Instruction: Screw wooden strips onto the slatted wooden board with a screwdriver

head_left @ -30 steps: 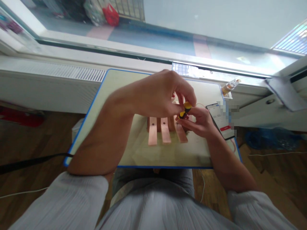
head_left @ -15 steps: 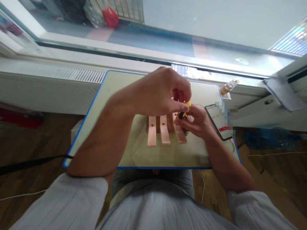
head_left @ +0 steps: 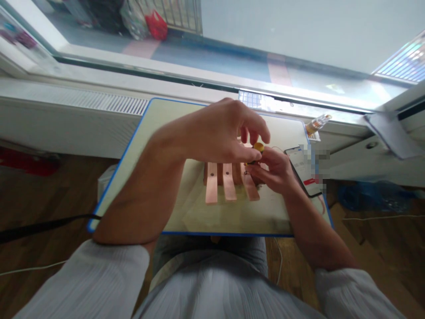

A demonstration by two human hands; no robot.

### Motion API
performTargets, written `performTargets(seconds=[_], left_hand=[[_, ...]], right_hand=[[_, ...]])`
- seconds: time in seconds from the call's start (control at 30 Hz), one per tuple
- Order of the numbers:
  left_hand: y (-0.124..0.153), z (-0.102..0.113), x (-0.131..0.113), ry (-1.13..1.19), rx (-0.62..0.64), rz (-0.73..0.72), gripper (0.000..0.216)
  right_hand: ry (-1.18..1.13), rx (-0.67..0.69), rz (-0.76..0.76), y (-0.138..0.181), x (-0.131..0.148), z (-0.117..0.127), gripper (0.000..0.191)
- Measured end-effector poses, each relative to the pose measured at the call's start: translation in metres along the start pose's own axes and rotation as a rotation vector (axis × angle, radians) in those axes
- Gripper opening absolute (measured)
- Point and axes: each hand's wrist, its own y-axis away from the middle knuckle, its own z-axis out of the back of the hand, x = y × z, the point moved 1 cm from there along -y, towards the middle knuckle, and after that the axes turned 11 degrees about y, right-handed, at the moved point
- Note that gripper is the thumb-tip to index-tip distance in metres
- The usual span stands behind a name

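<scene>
A short screwdriver with a yellow and black handle stands over the rightmost of three copper-coloured flat bars. My left hand arches over from the left, its thumb against the handle and its forefinger curled just past the yellow cap. From the right, my right hand closes its thumb and forefinger round the lower part of the screwdriver. Its tip is hidden behind the fingers. The bars lie side by side across a brown block, each with a dark hole or screw head showing. The left hand covers their far ends.
A phone lies at the right of the blue-edged table. Beyond its far right corner is a clear bottle-like object with amber contents. A radiator and a window sill run along the back. A black strap reaches the left edge.
The handle is tipped more upright, with its yellow cap facing me. My left fingers have shifted slightly right and uncurled a little. My right hand stays at the screwdriver's lower part.
</scene>
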Motion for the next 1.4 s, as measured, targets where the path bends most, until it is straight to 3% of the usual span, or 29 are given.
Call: performTargets(seconds=[0.17, 0.37, 0.63, 1.0, 1.17, 1.4], left_hand=[[-0.002, -0.001, 0.0, -0.071, -0.069, 0.052, 0.026], [-0.002, -0.001, 0.0, -0.085, -0.058, 0.077, 0.022], [-0.002, -0.002, 0.001, -0.022, -0.009, 0.0, 0.024], [-0.002, -0.003, 0.001, -0.003, -0.027, -0.029, 0.025], [-0.001, -0.002, 0.003, -0.083, -0.057, 0.047, 0.024], [-0.001, -0.002, 0.002, -0.101, -0.073, 0.046, 0.022]], right_hand=[[0.061, -0.034, -0.003, -0.003, 0.012, -0.005, 0.02], [0.018, -0.059, -0.016, -0.002, 0.004, -0.01, 0.027], [-0.159, 0.053, -0.164, 0.003, 0.001, -0.002, 0.025], [-0.091, -0.018, -0.046, 0.001, -0.006, -0.01, 0.021], [-0.001, -0.058, 0.045, -0.001, -0.001, -0.012, 0.017], [-0.076, -0.059, -0.056, -0.001, -0.006, -0.016, 0.026]])
